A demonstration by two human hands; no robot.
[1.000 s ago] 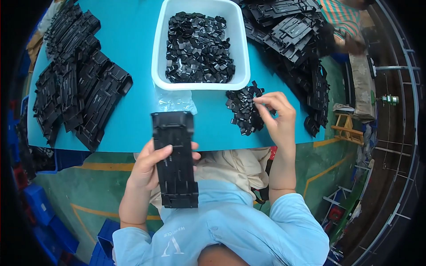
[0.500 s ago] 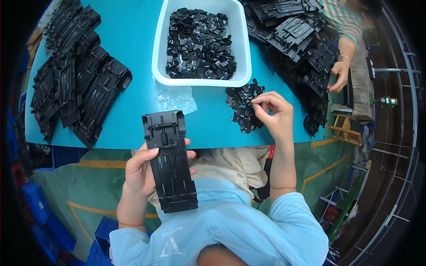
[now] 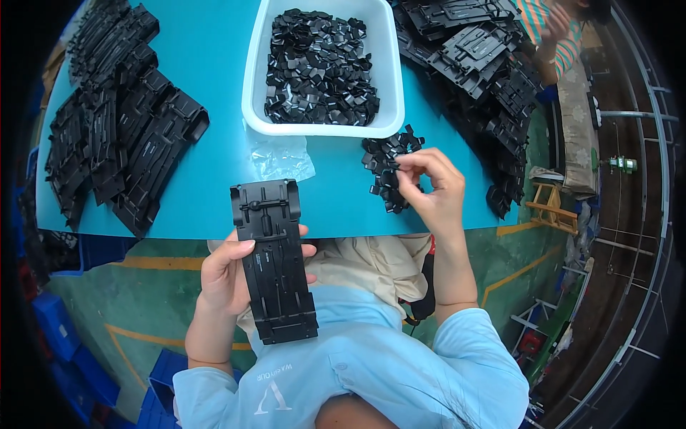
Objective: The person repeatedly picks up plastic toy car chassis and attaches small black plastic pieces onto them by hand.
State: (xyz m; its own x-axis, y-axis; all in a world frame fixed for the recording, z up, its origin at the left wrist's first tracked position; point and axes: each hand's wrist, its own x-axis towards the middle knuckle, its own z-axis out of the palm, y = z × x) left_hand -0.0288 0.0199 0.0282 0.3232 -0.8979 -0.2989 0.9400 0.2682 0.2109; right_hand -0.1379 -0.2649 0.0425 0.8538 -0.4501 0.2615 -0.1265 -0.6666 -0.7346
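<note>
A long black moulded plastic panel (image 3: 275,264) is upright in my left hand (image 3: 227,272), gripped by its sides over my lap, just in front of the table edge. Thumb and fingers wrap it from the left and behind. My right hand (image 3: 437,187) is at a small heap of black clips (image 3: 386,161) on the table, thumb and forefinger pinched together at its right side. What the pinch holds is too small to make out. Behind the heap stands a white plastic bin (image 3: 251,118) filled with many more black clips (image 3: 321,68).
Stacked black panels (image 3: 136,136) cover the table's left side, and another pile (image 3: 479,64) its right. A clear plastic bag (image 3: 282,159) lies on the blue tabletop (image 3: 200,171) before the bin. Another person's raised hand (image 3: 556,27) is at far right. Blue crates (image 3: 71,336) stand lower left.
My right hand has shifted slightly left over the clip heap, still pinching. My left hand and the panel have stayed put. The other person's hand has lifted away from the right pile.
</note>
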